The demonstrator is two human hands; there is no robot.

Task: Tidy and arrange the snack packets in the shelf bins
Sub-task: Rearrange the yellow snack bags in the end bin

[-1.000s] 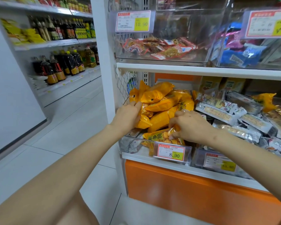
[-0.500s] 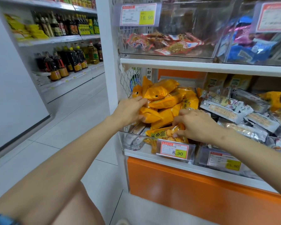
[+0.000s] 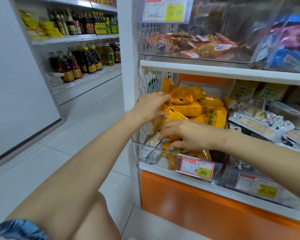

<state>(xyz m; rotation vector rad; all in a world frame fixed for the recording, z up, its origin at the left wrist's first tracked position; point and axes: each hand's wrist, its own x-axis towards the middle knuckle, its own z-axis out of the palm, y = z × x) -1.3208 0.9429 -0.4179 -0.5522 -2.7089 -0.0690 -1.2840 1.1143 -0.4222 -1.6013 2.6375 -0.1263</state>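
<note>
A clear plastic bin (image 3: 145,153) on the lower shelf holds a heap of yellow snack packets (image 3: 206,111). My left hand (image 3: 151,105) grips a yellow packet (image 3: 173,115) at the left side of the heap. My right hand (image 3: 185,134) reaches across the bin's front, its fingers curled down onto a small pale packet (image 3: 154,140) and the yellow packets beneath. Whether it pinches the pale packet is unclear. A price tag reading 8.90 (image 3: 197,168) hangs on the bin's front.
A neighbouring bin to the right holds white and brown wrapped snacks (image 3: 260,125). The upper shelf bins hold red packets (image 3: 192,44) and blue ones (image 3: 291,54). A white upright post (image 3: 128,66) borders the bin. Oil and sauce bottles (image 3: 83,63) line shelves across the tiled aisle.
My right hand has moved left across the bin's front to the pale packet. My left hand has shifted up along the heap's left side. The view has moved closer to the shelf.
</note>
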